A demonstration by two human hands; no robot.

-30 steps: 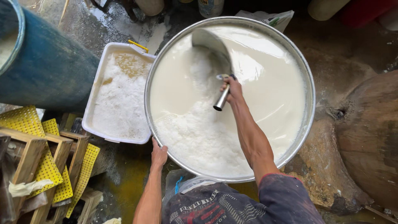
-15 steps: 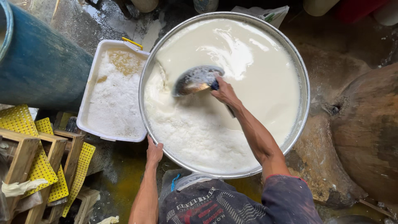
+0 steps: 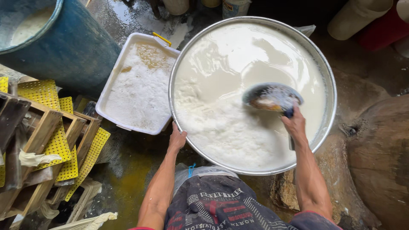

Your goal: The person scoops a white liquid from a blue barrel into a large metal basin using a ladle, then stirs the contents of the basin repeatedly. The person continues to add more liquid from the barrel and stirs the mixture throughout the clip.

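Over the big round pan (image 3: 328, 76), full nearly to the rim with white liquid, the right hand (image 3: 294, 125) is closed around the handle of a ladle (image 3: 272, 97). Its shallow bowl sits just at the surface right of the middle, with foam and a little brownish matter in it. Most of the handle is hidden by the hand and wrist; only a short dark stub shows below the hand. A patch of froth covers the near side of the liquid, while the far side is smooth and shiny.

At the pan's near-left edge the left hand (image 3: 177, 140) grips the rim, fingers curled over it so that their tips cannot be seen. Both forearms are bare, and the person's body is cut off at the bottom edge.

Just left of the pan, touching or almost touching it, lies one white rectangular tub (image 3: 111, 87) holding foam, browner at its far end. One blue barrel (image 3: 72, 47) stands at the upper left, cut off by the edge, something pale inside it. Along the left side are wooden frames (image 3: 47, 123) with yellow perforated sheets (image 3: 40, 91); I count at least four sheets, but they overlap and some are cut off. Several containers along the top edge show only their bottoms, too little to tell what they are. Wet ground surrounds everything.
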